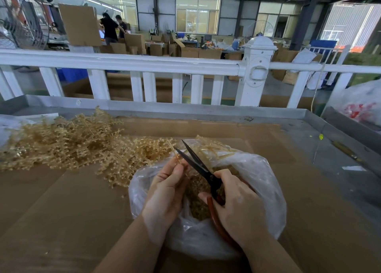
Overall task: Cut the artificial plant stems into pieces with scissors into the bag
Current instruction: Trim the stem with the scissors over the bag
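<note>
While the right hand (237, 198) curls round the red handles of the scissors (198, 165), whose parted dark blades point up and away to the left, the left hand (167, 186) pinches a thin stem (174, 152) that rises slantwise between them. Both work directly over the open plastic bag (266, 182), already holding cut pieces. Farther left, well apart, the uncut stem heap (68, 140) sprawls on the cardboard (51, 210).

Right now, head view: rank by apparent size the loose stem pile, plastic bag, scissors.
1. loose stem pile and plastic bag: look similar; the bag sits nearer the camera, so no ranking.
2. scissors: clearly smallest.
</note>
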Tool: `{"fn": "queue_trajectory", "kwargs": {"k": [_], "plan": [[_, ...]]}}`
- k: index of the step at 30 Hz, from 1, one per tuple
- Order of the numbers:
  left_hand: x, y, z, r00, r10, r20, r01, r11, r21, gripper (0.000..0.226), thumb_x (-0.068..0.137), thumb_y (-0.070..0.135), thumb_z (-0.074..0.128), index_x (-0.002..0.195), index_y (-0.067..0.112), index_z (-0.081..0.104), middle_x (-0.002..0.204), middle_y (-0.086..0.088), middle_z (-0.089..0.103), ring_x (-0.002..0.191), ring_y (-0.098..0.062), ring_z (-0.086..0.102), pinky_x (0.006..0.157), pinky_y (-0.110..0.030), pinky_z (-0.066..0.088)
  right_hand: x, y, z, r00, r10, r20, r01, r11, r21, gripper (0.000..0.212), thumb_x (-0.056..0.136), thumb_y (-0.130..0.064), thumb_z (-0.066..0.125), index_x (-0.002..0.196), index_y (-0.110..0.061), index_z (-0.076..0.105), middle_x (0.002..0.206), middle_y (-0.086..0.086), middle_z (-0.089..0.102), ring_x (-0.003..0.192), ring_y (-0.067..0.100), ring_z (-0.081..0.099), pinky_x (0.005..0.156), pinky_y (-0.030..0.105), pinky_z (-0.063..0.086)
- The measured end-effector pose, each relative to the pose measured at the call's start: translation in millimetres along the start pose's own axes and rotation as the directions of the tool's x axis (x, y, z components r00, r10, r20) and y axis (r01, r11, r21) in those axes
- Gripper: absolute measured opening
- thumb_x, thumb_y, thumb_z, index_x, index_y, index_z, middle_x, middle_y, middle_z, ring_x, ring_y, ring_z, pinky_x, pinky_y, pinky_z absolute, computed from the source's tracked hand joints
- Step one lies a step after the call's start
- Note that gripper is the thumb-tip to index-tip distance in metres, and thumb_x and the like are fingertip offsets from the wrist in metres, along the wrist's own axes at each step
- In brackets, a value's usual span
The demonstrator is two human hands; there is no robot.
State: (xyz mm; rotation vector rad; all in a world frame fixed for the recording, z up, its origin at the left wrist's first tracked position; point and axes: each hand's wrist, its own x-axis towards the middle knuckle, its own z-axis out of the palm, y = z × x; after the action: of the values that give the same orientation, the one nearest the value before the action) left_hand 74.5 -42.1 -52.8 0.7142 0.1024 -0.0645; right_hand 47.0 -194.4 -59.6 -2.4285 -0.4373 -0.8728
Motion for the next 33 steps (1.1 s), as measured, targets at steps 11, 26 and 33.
{"fn": "queue_trajectory", "kwargs": {"k": [11,26,33], "plan": [[3.7,-3.0,-3.6,0.998,0.039,-0.046,-0.041,0.998,-0.037,0.034,0.077,-0.003,0.057,0.107,0.009,0.065,0.101,-0.016,0.06,0.088,-0.019,0.064,0.068,-0.023,0.059,-0.7,2.4,0.7,1.0,0.006,-0.025,-0.004,0.998,0.069,0.04,0.081,-0.055,0.057,0.101,-0.021,0.06,0.084,-0.012,0.064,0.074,0.003,0.06,0.065,0.019,0.051],[6.5,1.2,-4.1,0.99,0.106,-0.096,-0.118,0.985,-0.127,0.021,0.084,-0.004,0.051,0.094,0.009,0.064,0.078,-0.006,0.072,0.067,-0.012,0.07,0.055,-0.02,0.056,-1.7,-0.1,-0.9,0.994,-0.05,0.095,0.052,0.998,-0.025,0.041,0.076,-0.055,0.058,0.103,-0.025,0.056,0.087,-0.011,0.06,0.08,0.007,0.058,0.069,0.016,0.046],[6.9,0.5,-3.6,0.984,0.119,-0.129,-0.132,0.987,-0.092,0.023,0.091,-0.006,0.045,0.09,0.01,0.061,0.066,-0.001,0.069,0.057,-0.007,0.067,0.05,-0.016,0.053,-1.5,-1.9,-2.2,0.991,-0.043,0.124,0.045,0.999,-0.011,0.039,0.077,-0.054,0.058,0.104,-0.026,0.055,0.089,-0.011,0.06,0.081,0.008,0.059,0.069,0.02,0.051]]}}
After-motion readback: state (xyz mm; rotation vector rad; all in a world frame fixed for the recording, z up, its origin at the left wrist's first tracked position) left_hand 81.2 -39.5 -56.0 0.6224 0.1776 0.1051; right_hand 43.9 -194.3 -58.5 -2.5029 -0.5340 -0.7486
